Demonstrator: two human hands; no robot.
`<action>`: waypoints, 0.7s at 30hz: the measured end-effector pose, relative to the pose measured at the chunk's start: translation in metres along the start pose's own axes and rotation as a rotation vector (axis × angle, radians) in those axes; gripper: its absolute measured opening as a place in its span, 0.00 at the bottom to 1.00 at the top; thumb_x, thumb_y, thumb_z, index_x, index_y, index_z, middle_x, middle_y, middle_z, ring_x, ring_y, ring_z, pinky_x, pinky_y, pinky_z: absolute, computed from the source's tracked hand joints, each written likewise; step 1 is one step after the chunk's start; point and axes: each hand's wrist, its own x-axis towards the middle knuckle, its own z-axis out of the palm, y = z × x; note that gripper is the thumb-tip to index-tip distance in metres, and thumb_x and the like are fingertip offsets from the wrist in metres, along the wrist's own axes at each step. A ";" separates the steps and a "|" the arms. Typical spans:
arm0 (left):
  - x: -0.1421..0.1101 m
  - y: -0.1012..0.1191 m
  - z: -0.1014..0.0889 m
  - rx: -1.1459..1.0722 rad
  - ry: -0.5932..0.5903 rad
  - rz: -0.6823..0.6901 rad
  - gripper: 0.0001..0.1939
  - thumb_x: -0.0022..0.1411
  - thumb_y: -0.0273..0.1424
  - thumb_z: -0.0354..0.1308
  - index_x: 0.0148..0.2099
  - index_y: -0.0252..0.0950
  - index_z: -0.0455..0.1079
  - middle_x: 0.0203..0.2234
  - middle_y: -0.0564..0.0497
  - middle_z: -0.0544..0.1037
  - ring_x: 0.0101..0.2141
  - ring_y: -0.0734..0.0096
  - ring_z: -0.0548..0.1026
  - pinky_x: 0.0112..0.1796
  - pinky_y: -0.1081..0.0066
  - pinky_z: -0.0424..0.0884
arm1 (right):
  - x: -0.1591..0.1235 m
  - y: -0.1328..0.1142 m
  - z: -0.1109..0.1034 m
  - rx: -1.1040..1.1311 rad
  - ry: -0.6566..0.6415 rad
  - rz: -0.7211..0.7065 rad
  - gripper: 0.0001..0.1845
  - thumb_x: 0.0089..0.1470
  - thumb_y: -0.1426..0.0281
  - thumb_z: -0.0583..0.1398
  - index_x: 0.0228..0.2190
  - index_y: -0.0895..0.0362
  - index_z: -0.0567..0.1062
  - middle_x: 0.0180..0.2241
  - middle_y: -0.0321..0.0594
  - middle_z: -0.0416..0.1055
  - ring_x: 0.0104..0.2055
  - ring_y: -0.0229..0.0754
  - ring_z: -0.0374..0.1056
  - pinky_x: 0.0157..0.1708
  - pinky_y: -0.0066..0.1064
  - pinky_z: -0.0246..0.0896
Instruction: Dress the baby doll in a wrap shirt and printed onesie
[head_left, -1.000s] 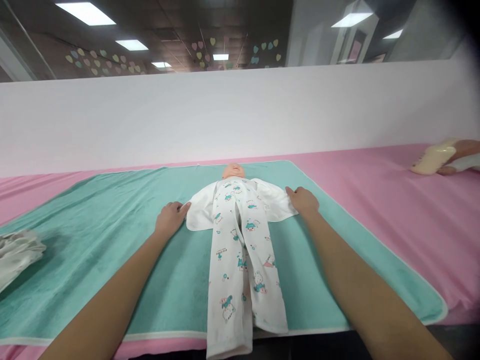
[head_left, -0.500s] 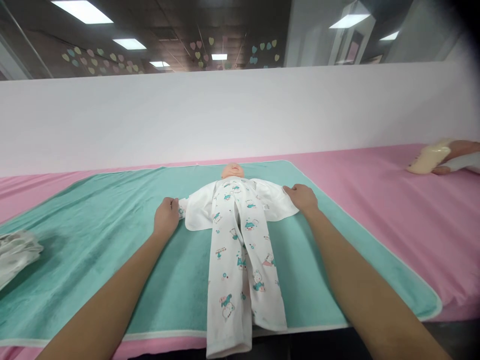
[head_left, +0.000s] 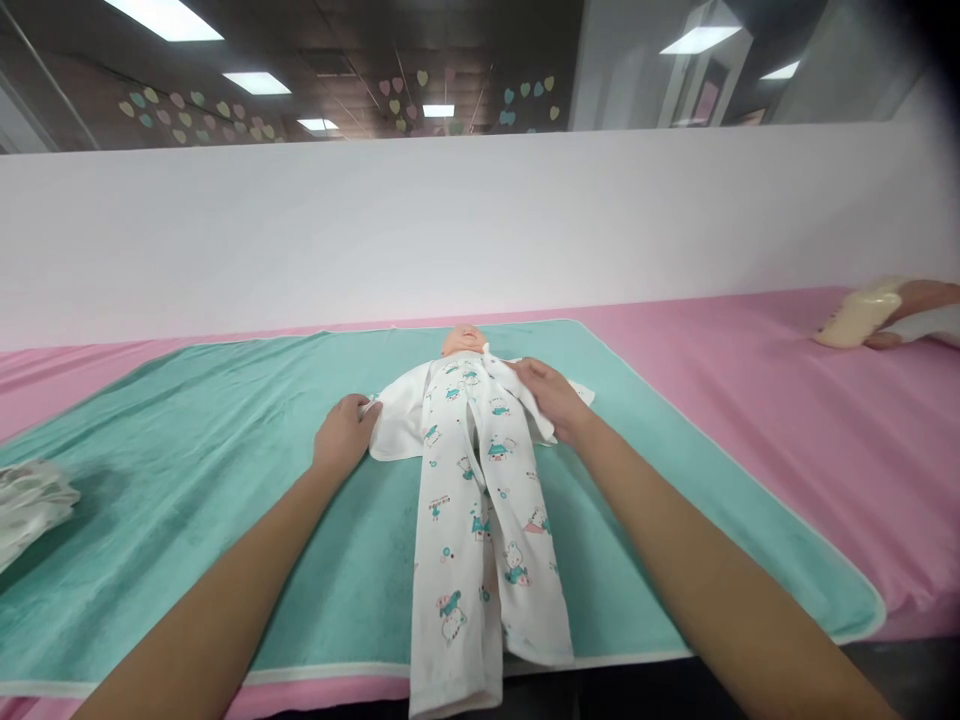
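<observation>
A baby doll (head_left: pixel 464 340) lies on its back on a teal blanket (head_left: pixel 247 480), only its head showing. White baby pants (head_left: pixel 461 540) with a teal and pink animal print are spread lengthwise over its body, legs toward me. Under them a white baby shirt (head_left: pixel 403 412) lies spread out to both sides. At the shirt's left edge, my left hand (head_left: pixel 345 432) is closed on the cloth. My right hand (head_left: pixel 553 392) is closed on the right front panel of the shirt, which is folded inward beside the pants' waist. The fingertips of this hand are partly hidden.
A pink sheet (head_left: pixel 810 400) shows around the blanket. Crumpled white cloth or plastic (head_left: pixel 34 505) rests at the left edge. Farther right lies a pale yellow bottle-like object (head_left: pixel 859 318) beside part of another doll (head_left: pixel 930 300). A white wall (head_left: pixel 480 230) stands behind.
My right hand has moved inward from the shirt's outer right edge, carrying its panel toward the middle. My left hand has shifted slightly right over the left edge.
</observation>
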 end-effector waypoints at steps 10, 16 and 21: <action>-0.002 0.002 0.003 0.079 -0.057 0.182 0.23 0.62 0.44 0.43 0.55 0.42 0.64 0.44 0.46 0.72 0.47 0.56 0.67 0.42 0.62 0.65 | -0.029 -0.003 0.044 -0.866 -0.258 -0.569 0.06 0.54 0.67 0.57 0.34 0.55 0.70 0.59 0.46 0.58 0.64 0.45 0.48 0.59 0.46 0.42; 0.002 0.000 0.005 0.044 0.081 0.277 0.16 0.61 0.38 0.46 0.45 0.38 0.69 0.42 0.46 0.72 0.44 0.57 0.68 0.43 0.63 0.64 | -0.032 -0.014 0.049 -0.725 -0.309 -0.524 0.08 0.55 0.66 0.55 0.37 0.53 0.71 0.55 0.40 0.63 0.60 0.43 0.55 0.59 0.42 0.45; 0.000 0.006 0.002 -0.027 0.201 0.368 0.12 0.62 0.37 0.45 0.39 0.37 0.67 0.39 0.45 0.73 0.44 0.57 0.67 0.46 0.62 0.63 | -0.028 -0.021 0.040 -0.817 -0.061 -0.339 0.10 0.55 0.63 0.54 0.37 0.54 0.68 0.45 0.41 0.68 0.47 0.43 0.64 0.43 0.35 0.59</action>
